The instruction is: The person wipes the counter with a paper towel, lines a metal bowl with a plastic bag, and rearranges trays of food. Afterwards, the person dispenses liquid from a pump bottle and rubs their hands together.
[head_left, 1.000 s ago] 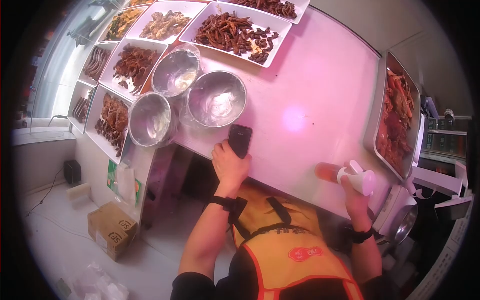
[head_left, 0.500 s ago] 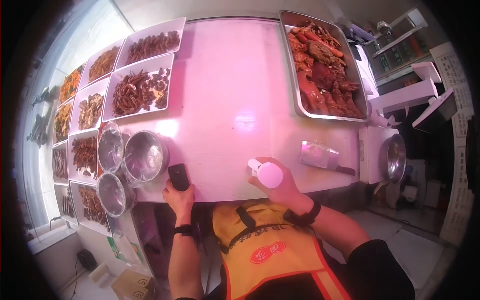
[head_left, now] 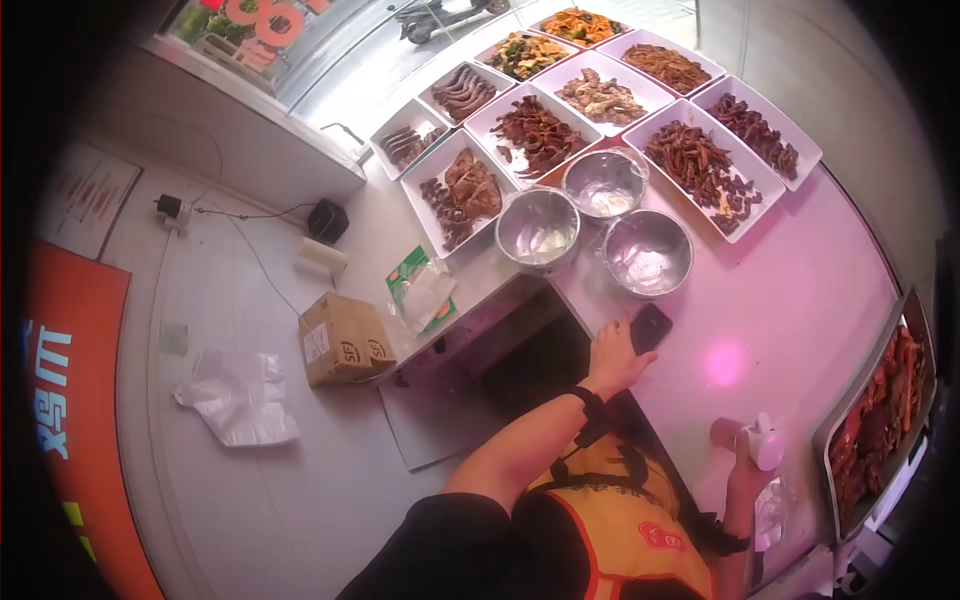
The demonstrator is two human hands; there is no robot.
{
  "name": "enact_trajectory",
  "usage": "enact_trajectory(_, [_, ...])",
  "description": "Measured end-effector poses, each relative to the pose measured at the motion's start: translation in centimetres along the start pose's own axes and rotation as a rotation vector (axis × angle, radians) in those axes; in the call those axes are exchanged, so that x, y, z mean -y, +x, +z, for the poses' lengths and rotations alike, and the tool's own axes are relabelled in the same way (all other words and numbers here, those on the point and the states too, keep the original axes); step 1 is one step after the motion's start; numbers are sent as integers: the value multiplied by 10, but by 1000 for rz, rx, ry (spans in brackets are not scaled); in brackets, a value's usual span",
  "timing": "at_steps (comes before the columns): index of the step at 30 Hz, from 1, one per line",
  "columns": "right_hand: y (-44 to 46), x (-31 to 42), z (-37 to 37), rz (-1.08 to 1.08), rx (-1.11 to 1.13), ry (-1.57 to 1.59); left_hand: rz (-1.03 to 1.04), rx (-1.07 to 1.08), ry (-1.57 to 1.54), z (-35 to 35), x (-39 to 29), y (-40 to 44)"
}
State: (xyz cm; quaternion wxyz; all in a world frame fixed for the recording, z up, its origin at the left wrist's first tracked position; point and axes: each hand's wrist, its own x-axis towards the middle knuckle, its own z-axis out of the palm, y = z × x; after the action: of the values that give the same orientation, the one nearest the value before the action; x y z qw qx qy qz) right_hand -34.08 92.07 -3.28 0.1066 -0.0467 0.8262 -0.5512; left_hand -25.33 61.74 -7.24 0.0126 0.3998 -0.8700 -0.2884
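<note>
My left hand (head_left: 617, 360) is closed around a black phone (head_left: 651, 329) at the table's near edge. In my right hand (head_left: 745, 480) is a white rounded container (head_left: 766, 449) with a short projecting part; its exact kind is unclear. Beside the right wrist lies a cleaver (head_left: 769, 515) with a shiny, reflective blade. Beyond the phone, three plastic-lined metal bowls stand close together: a right one (head_left: 647, 253), a left one (head_left: 538, 228) and a back one (head_left: 605, 184).
Several white trays of cooked food, one with dark pieces (head_left: 537, 133), stand past the bowls. A metal tray (head_left: 832, 440) of reddish meat is at the right. Left of the table are a cardboard box (head_left: 345, 338) and plastic bags (head_left: 240, 397).
The view has swung left, bringing the floor, box and orange panel further into sight. My left hand still holds the phone and my right hand the white container.
</note>
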Motion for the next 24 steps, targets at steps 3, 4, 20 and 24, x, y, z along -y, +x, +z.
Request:
enact_trajectory(3, [14, 0, 3, -28, 22, 29, 42, 157, -212, -37, 31, -26])
enact_trajectory(4, [18, 7, 4, -39, 46, 28, -33, 173, -244, -49, 47, -36])
enact_trajectory(20, [-39, -28, -25, 391, -60, -414, -626, 54, -301, -58, 374, -53])
enact_trajectory(24, [-79, 34, 11, 607, 342, -593, -696, 73, 70, 23, 505, 30])
